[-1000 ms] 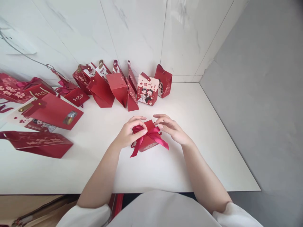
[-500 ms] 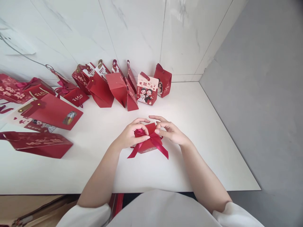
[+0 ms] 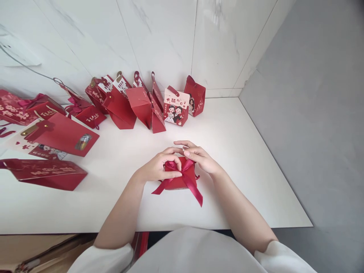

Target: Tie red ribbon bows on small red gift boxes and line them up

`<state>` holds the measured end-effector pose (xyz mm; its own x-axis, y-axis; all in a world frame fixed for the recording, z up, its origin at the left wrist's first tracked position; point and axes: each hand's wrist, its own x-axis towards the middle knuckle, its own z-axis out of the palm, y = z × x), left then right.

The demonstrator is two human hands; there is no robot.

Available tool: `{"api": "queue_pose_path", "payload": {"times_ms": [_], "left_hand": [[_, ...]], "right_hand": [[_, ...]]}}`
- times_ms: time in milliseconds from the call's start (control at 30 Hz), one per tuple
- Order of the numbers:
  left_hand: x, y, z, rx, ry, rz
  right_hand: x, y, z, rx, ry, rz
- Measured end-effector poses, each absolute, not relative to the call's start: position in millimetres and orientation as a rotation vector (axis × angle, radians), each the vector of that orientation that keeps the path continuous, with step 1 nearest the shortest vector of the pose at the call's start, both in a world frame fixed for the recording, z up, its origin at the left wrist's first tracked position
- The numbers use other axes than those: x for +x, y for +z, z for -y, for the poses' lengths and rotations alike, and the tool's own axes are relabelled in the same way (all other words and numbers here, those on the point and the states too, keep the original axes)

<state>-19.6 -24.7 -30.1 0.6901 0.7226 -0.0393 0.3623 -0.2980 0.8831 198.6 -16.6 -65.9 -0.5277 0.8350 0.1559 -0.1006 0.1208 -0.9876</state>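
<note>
A small red gift box sits on the white table in front of me, with a shiny crimson ribbon bow on top. The bow's two tails hang over the near side. My left hand pinches the bow at its knot between thumb and index finger. Over the far right of the box is my right hand, its fingers stretched out and apart beside the bow's right loop. Whether those fingertips touch the box or loop, I cannot tell. The hands hide the box's far side.
Several red gift boxes stand along the tiled wall, with a pink-topped box near the right end. More boxes, including a red one with a small window, lie at left. The white table ends at right beside a grey surface.
The gift box has turned slightly and shifted towards me. My right hand has moved left and down over its far edge. My left hand stays at the bow, slightly lower.
</note>
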Motion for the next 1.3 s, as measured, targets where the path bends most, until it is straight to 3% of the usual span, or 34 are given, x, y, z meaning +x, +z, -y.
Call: {"api": "queue_pose_path", "payload": {"times_ms": [567,800,1067,1300], "left_hand": [[-39.0,-15.9,25.8,1.938,0.406,-0.959],[-26.3,-22.6,29.9,1.956,0.676,-1.011],[-19.5,-33.4,28.6,1.954,0.706,-0.897],[-23.6,-26.5,31.7,1.890,0.511,-0.908]], "right_hand": [[203.6,-66.1,19.2,-0.710,1.603,1.554],[204.2,-59.4,21.4,-0.636,1.549,1.579],[207.3,-60.2,20.6,-0.652,1.517,1.600],[209.6,-58.8,21.0,-0.701,1.504,1.655]]}}
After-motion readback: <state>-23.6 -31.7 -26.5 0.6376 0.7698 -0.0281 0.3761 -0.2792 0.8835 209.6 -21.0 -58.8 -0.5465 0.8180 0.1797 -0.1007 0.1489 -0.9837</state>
